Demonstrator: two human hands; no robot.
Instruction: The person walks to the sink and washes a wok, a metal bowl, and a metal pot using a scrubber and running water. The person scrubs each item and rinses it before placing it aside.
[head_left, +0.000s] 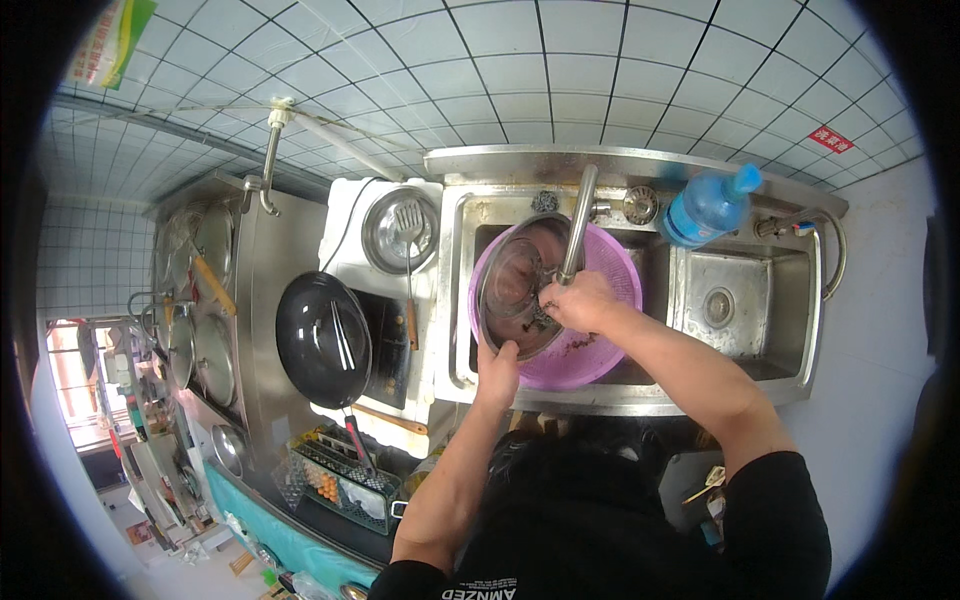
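Observation:
My left hand (499, 373) grips the near rim of a metal bowl (491, 289), tilted over a pink plastic colander (619, 270) in the left sink basin. The bowl holds murky reddish water with dark bits in it. My right hand (576, 302) is at the bowl's right side, below the spout of the metal faucet (581, 225), its fingers closed round some dark, leafy or stringy matter (541, 319) that I cannot identify. More dark bits (581, 343) lie in the colander.
A blue plastic bottle (701, 214) stands behind the divider of the two basins; a steel wool scourer (545, 201) lies on the back ledge. Leftward are a steel bowl (382, 251) with a slotted turner (409, 225) and a black wok (319, 337) with chopsticks.

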